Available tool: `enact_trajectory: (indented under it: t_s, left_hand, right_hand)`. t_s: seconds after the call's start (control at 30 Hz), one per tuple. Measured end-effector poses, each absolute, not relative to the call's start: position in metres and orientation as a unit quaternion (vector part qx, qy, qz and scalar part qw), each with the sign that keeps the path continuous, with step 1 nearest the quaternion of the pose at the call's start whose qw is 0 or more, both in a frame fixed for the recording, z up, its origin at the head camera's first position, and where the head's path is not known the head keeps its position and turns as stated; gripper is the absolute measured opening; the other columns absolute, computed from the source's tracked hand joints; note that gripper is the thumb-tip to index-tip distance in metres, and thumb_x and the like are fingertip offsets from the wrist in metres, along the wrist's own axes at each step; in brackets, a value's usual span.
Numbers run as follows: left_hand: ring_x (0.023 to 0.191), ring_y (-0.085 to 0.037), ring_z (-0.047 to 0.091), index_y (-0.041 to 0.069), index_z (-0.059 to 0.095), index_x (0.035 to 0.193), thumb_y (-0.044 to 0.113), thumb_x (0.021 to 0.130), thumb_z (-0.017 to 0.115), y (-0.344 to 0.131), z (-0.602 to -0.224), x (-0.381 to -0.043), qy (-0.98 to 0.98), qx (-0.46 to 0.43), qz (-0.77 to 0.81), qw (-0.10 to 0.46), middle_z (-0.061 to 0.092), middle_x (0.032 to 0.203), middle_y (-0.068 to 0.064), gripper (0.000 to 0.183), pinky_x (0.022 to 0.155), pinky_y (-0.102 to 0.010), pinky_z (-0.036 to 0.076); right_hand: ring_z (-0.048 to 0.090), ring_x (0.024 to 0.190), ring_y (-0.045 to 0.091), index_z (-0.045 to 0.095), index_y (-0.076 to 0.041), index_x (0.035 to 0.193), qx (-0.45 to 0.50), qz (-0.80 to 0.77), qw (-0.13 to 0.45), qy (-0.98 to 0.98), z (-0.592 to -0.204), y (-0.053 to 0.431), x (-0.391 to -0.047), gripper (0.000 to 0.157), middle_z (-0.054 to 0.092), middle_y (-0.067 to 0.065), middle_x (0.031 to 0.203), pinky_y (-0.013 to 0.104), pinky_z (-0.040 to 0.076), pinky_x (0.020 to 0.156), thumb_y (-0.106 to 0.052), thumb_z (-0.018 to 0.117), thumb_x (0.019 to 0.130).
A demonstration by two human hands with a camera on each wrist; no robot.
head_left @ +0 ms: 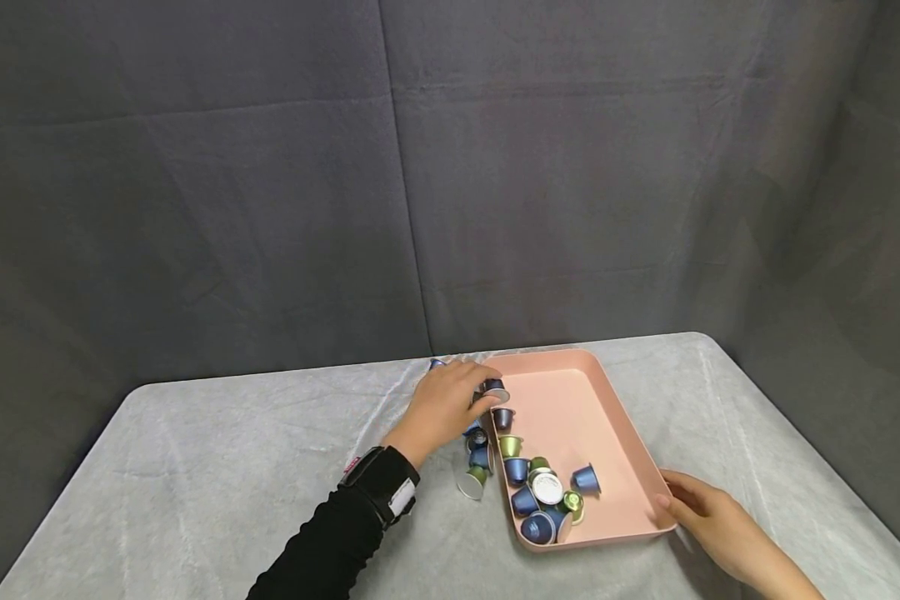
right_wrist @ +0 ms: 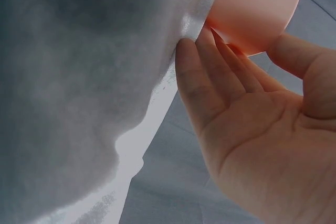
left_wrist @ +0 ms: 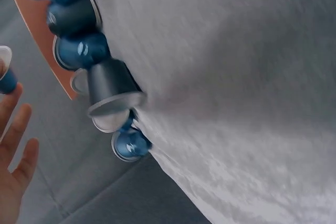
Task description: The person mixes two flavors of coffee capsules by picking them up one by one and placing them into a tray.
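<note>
My left hand pinches a dark coffee capsule over the left rim of a pink tray. In the left wrist view this capsule shows at the left edge, by the fingertips. My right hand grips the tray's near right corner, thumb at the rim and fingers along the outside, as the right wrist view shows. Inside the tray lie blue, green and dark capsules, among them a blue capsule lying apart and a capsule with its white lid up.
Outside the tray's left wall lies a row of loose capsules, including a green capsule on its side and a blue capsule. A blue capsule sits beyond my left hand. Grey cloth covers the table; a dark curtain hangs behind.
</note>
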State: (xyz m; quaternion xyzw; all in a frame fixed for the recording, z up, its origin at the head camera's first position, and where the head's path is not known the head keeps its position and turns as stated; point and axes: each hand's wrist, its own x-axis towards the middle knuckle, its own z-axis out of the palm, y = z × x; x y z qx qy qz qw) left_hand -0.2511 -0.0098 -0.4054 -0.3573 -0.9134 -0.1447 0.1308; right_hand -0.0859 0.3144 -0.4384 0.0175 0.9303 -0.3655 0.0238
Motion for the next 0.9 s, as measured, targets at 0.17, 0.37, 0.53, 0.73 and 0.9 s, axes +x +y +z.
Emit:
enact_trajectory:
  t_s: [0.17, 0.37, 0.53, 0.73, 0.9]
  left_hand:
    - [0.113, -0.017, 0.06, 0.02, 0.064, 0.128, 0.041, 0.096, 0.062, -0.003, -0.406, -0.243, -0.912, -0.371, -0.12, 0.125, 0.066, 0.121, 0.003, 0.038, 0.099, -0.037, 0.046]
    - [0.107, -0.016, 0.062, 0.019, 0.066, 0.123, 0.039, 0.095, 0.065, 0.004, -0.409, -0.235, -0.903, -0.39, -0.115, 0.142, 0.068, 0.113, 0.004, 0.034, 0.094, -0.035, 0.048]
    - [0.106, -0.014, 0.061, 0.02, 0.067, 0.121, 0.041, 0.095, 0.065, 0.011, -0.412, -0.228, -0.894, -0.404, -0.113, 0.156, 0.069, 0.112, 0.005, 0.034, 0.092, -0.035, 0.048]
    - [0.105, -0.013, 0.061, 0.02, 0.067, 0.12, 0.039, 0.094, 0.067, 0.019, -0.413, -0.22, -0.888, -0.417, -0.1, 0.165, 0.068, 0.111, 0.006, 0.033, 0.096, -0.031, 0.046]
    - [0.105, -0.013, 0.06, 0.022, 0.067, 0.121, 0.04, 0.095, 0.066, 0.023, -0.415, -0.216, -0.892, -0.417, -0.07, 0.161, 0.068, 0.112, 0.006, 0.031, 0.094, -0.031, 0.046]
  right_hand:
    - [0.061, 0.113, 0.035, 0.051, 0.011, 0.134, 0.016, -0.365, 0.028, 0.93, -0.438, 0.316, -0.087, 0.046, 0.062, 0.027, 0.125, 0.024, 0.051, 0.082, -0.019, 0.058, 0.101]
    - [0.061, 0.113, 0.036, 0.051, 0.012, 0.134, 0.014, -0.361, 0.026, 0.932, -0.437, 0.314, -0.087, 0.046, 0.062, 0.027, 0.125, 0.024, 0.051, 0.082, -0.02, 0.058, 0.101]
    - [0.062, 0.111, 0.033, 0.052, 0.01, 0.134, 0.014, -0.354, 0.022, 0.935, -0.437, 0.315, -0.087, 0.046, 0.063, 0.025, 0.124, 0.024, 0.05, 0.082, -0.02, 0.058, 0.101]
    - [0.062, 0.111, 0.033, 0.052, 0.011, 0.134, 0.017, -0.355, 0.022, 0.935, -0.438, 0.315, -0.086, 0.045, 0.063, 0.025, 0.124, 0.024, 0.05, 0.082, -0.02, 0.058, 0.101]
    - [0.063, 0.11, 0.032, 0.052, 0.011, 0.133, 0.018, -0.355, 0.021, 0.934, -0.438, 0.315, -0.086, 0.045, 0.063, 0.025, 0.123, 0.023, 0.05, 0.082, -0.019, 0.058, 0.101]
